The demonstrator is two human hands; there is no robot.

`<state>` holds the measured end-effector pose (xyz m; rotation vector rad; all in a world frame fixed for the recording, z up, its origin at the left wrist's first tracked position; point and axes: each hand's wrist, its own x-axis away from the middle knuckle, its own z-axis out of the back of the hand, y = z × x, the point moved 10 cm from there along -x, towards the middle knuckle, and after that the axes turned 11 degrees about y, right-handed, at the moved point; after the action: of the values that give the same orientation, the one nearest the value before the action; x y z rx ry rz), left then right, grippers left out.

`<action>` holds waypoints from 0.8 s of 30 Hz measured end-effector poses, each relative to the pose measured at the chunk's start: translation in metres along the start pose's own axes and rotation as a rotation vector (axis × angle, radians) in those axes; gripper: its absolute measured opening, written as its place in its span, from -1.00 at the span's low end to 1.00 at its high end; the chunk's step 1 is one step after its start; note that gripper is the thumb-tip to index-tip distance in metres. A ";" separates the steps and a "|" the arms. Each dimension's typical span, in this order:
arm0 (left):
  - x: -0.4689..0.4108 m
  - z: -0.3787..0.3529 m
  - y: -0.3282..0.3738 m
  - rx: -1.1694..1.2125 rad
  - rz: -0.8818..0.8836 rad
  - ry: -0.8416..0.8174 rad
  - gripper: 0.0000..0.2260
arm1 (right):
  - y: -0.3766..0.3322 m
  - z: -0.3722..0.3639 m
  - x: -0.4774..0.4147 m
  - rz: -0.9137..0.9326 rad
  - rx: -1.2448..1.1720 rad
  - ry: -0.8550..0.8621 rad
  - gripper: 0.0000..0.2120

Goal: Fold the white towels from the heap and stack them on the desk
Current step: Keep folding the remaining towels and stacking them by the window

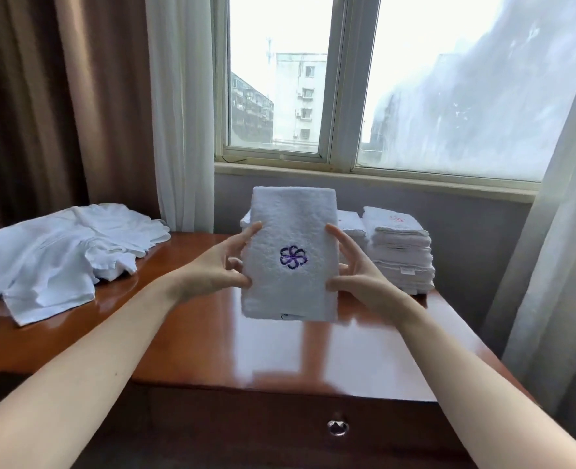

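A folded white towel (290, 255) is held upright above the desk (212, 333), pinched at its side edges between the left hand (217, 269) and the right hand (357, 275); the fingers (339, 236) of each close narrowly on it, thumbs in front. It forms a neat rectangle of nubby terry with a purple pinwheel emblem (292, 257). Behind it stands the stack of folded towels (398, 252); the heap (60, 248) lies at left.

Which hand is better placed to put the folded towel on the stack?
Probably the right hand: the stack stands just behind it, while the left hand holds the towel on the far side.
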<state>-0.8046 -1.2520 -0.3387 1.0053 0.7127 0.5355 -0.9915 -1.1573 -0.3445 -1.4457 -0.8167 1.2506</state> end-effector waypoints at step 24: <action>-0.261 0.117 -0.025 -0.006 0.099 0.203 -0.16 | -0.010 0.012 -0.300 0.023 0.101 0.151 -0.10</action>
<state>-0.8871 -1.5110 -0.2461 0.9930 0.8439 0.7326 -1.0721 -1.4313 -0.2506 -1.4515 -0.6284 1.1677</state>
